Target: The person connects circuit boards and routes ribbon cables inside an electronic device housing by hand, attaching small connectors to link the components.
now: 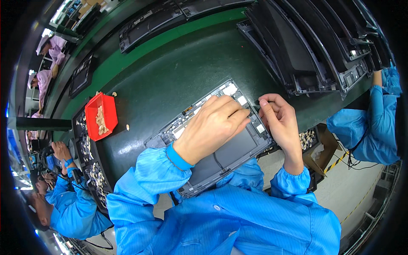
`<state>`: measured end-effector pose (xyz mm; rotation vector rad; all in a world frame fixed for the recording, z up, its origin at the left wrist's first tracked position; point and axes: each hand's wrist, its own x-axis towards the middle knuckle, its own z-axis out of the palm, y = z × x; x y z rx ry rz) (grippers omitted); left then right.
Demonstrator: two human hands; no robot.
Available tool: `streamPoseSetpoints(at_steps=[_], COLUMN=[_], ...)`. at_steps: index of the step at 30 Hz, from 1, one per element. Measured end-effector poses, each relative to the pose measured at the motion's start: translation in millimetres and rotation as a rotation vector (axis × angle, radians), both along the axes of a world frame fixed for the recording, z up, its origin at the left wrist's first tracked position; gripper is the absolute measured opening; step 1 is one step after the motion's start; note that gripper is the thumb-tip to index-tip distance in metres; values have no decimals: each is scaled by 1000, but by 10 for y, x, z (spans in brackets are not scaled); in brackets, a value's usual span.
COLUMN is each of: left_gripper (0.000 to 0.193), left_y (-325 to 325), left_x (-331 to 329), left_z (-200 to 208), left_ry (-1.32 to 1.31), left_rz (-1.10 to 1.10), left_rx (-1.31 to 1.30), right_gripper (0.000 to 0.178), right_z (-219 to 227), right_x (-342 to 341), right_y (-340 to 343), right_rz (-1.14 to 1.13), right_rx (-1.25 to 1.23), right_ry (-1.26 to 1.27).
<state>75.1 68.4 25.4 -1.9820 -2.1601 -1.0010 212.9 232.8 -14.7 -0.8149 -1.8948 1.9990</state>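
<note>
A flat dark device housing, like a tablet or laptop shell, lies tilted in front of me near the table's edge. Small metal and white parts run along its far side. My left hand is over this strip, its fingers bent and pressed together toward the right; whatever they may hold is hidden. Beside the housing's right end is my right hand, thumb and forefinger closed in a pinch. A tiny dark bit shows at those fingertips, too small to name.
A red bin of small tan pieces stands left, next to black trays of scraps. Several dark housings stand in a row at far right. More housings lie behind. Co-workers in blue sit left and right.
</note>
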Motion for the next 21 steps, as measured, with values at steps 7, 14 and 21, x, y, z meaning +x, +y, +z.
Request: streamPoseSetpoints(at_steps=[7, 14, 21], left_gripper=[19, 20, 19], left_y=[-10, -11, -6], left_x=[32, 40, 59], left_z=[-22, -83, -106], left_ry=[-15, -52, -74], left_rz=[4, 5, 30], left_rx=[-4, 35, 74], right_gripper=[21, 22, 24], right_z=[3, -3, 24], right_x=[-12, -13, 10], right_y=[-38, -28, -56], right_rz=[44, 61, 90], right_rx=[59, 68, 147], right_ry=[-2, 6, -29])
